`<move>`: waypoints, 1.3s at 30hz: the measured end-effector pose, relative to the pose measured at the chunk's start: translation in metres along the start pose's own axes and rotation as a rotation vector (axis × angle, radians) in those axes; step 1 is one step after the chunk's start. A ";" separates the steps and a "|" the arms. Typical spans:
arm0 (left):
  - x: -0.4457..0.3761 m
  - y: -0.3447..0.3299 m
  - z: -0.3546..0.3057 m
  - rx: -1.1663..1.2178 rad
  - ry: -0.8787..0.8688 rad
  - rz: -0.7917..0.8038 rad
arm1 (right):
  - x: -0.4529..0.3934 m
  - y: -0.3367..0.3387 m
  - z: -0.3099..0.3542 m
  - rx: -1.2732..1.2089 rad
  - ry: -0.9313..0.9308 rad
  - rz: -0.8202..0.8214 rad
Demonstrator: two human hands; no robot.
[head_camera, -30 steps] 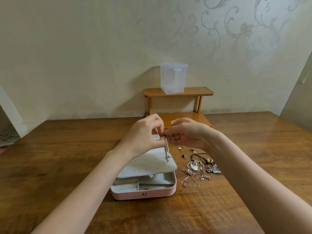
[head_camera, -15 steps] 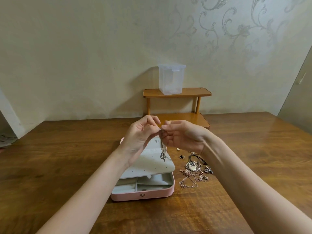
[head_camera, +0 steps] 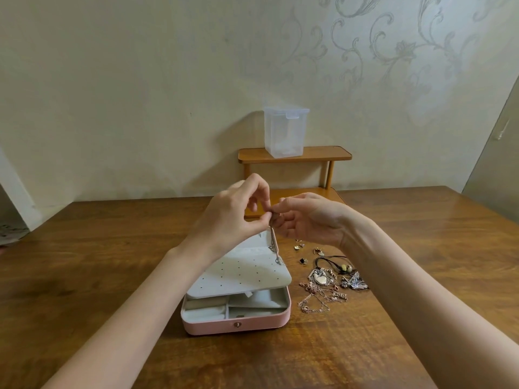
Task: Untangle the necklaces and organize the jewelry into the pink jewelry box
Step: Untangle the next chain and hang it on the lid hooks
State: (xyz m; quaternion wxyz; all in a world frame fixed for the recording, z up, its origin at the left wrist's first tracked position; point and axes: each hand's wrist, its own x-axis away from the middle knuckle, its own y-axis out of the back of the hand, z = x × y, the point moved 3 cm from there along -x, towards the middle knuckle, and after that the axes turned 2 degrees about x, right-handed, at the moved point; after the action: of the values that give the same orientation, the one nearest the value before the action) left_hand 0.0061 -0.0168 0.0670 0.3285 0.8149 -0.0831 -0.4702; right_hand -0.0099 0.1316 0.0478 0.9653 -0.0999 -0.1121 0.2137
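Now | both hands pinch silver necklace (head_camera: 273,242) top | chain hangs below grip

Wooden table (head_camera: 421,234), small wooden shelf (head_camera: 317,154), floral-patterned cream wall (head_camera: 140,80).

jewelry box (head_camera: 236,322) centre table (head_camera: 112,248) | jewelry pile (head_camera: 325,284) right of it | shelf (head_camera: 295,155) behind, container (head_camera: 285,133) on top

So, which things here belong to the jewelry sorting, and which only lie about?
Job:
- silver chain, pinched by left hand and right hand
- pink jewelry box, open
- tangled jewelry pile

Lying about:
- clear plastic container
- small wooden shelf
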 end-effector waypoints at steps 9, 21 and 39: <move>0.003 -0.006 -0.006 0.077 0.034 0.040 | 0.003 0.001 0.015 0.242 -0.110 0.045; 0.002 -0.015 -0.006 0.132 0.242 0.183 | 0.004 0.007 0.004 0.249 -0.101 0.012; 0.003 -0.010 0.007 0.392 0.373 0.112 | 0.003 0.003 0.020 0.294 -0.035 -0.020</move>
State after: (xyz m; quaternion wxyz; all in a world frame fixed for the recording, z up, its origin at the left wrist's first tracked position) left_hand 0.0001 -0.0138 0.0557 0.1997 0.9295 -0.1554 -0.2682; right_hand -0.0139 0.1389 0.0666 0.9695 0.0473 -0.0972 0.2198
